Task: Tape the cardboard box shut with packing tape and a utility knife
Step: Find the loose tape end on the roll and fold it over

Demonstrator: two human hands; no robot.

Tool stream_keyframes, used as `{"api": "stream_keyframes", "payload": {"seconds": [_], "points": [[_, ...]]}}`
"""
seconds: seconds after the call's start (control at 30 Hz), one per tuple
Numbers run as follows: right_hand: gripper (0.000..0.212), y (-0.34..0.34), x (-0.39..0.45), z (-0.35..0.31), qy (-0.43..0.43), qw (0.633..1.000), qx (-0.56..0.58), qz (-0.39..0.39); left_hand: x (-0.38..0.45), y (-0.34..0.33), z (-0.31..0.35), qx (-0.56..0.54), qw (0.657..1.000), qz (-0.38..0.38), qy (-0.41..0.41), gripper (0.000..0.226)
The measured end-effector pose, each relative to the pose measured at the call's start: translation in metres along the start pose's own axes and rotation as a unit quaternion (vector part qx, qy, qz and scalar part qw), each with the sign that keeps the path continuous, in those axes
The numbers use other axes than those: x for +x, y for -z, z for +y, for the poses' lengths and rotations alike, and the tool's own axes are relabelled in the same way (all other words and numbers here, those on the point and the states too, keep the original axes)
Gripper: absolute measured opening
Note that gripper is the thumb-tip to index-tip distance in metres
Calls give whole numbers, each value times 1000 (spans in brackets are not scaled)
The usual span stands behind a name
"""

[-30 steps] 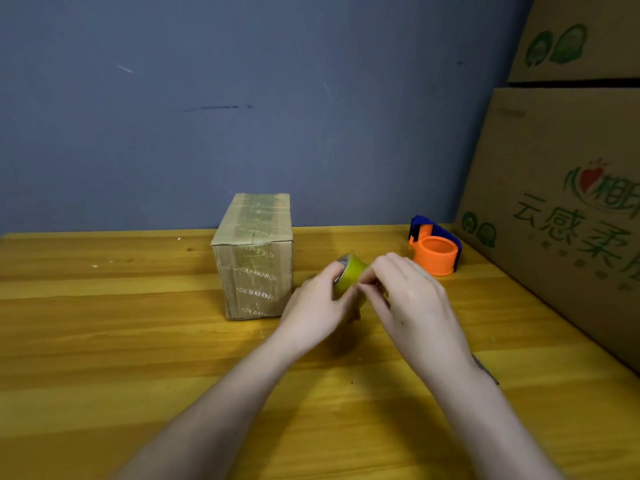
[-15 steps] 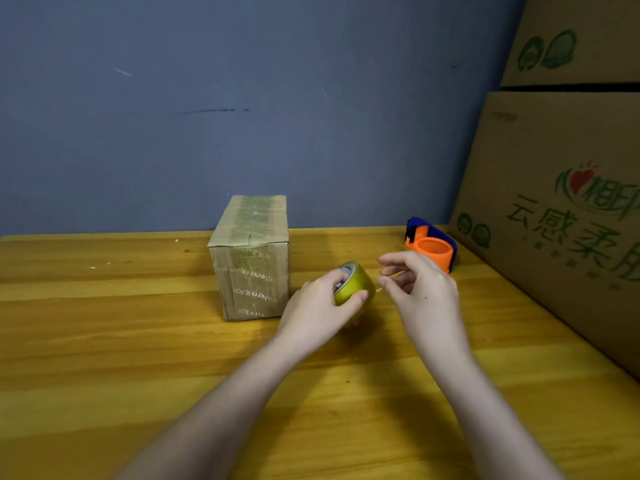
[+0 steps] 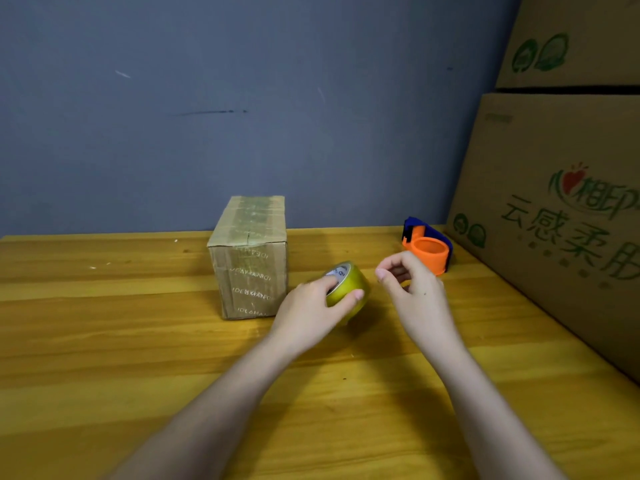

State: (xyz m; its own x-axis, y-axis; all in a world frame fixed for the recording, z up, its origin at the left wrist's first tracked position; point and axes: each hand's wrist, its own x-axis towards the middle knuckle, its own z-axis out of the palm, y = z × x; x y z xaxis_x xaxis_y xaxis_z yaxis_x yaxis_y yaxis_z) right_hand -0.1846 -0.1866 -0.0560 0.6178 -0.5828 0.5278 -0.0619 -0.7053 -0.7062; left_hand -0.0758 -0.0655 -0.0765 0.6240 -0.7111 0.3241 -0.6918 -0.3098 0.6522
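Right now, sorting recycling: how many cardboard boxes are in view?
3: a small taped box on the table, a large printed box at right, another box stacked on it. More may sit off-frame.

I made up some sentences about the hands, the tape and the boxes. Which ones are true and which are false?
1. The left hand holds the yellow tape roll. True.
2. The right hand grips the tape roll too. False: it is beside the roll, apart from it, fingers curled.
3. The small cardboard box stands on the wooden table. True.
4. The orange and blue tape dispenser sits on top of the small box. False: it sits on the table, near the big cartons.
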Motion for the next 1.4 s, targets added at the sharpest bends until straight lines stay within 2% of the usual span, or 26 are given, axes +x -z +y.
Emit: {"api": "stream_keyframes", "payload": {"seconds": [0.1,0.27,0.33,0.4,0.5,0.57,0.63,0.7,0.8,0.87,0.93,1.03,1.17,1.27,1.3,1.33,1.4], "points": [[6,-4,1,4,-4,1000,17,13,-7,1,0,-40,998,-44,-5,27],[7,-12,4,1,-40,998,45,3,-21,6,3,10,996,-63,-57,24],[8,-14,7,-2,-37,999,37,-9,-28,8,5,-39,995,-70,-66,31],[11,-14,9,-5,-47,998,33,-34,-35,10,6,-139,987,-67,-53,34],[14,-14,11,-12,-42,998,10,-48,-41,14,10,-228,970,-80,-38,17],[15,-11,10,-17,-7,997,-67,-37,-45,17,10,-211,973,-82,-38,23],[15,-5,8,-22,52,986,-160,-15,-45,19,7,-139,987,-70,-38,35],[15,0,6,-27,115,974,-194,11,-43,20,5,-64,996,-57,-36,40],[14,4,3,-36,169,960,-220,26,-39,21,10,-111,992,-57,-11,27],[14,7,2,-44,187,956,-222,43,-36,21,16,-189,980,-55,30,20],[15,13,2,-53,213,951,-218,63,-35,23,21,-259,961,-59,80,21],[17,21,3,-70,273,930,-235,70,-32,24,28,-308,941,-48,129,23],[18,24,6,-86,335,900,-274,53,-28,27,35,-376,908,-45,177,32],[17,26,14,-90,326,911,-252,17,-30,28,46,-442,866,-70,220,36],[15,27,18,-90,308,921,-237,0,-31,28,50,-435,867,-67,233,40],[13,28,23,-90,290,930,-224,-18,-32,28,51,-382,891,-62,237,46],[11,29,32,-88,271,936,-220,-53,-33,31,49,-166,962,-61,206,59]]}}
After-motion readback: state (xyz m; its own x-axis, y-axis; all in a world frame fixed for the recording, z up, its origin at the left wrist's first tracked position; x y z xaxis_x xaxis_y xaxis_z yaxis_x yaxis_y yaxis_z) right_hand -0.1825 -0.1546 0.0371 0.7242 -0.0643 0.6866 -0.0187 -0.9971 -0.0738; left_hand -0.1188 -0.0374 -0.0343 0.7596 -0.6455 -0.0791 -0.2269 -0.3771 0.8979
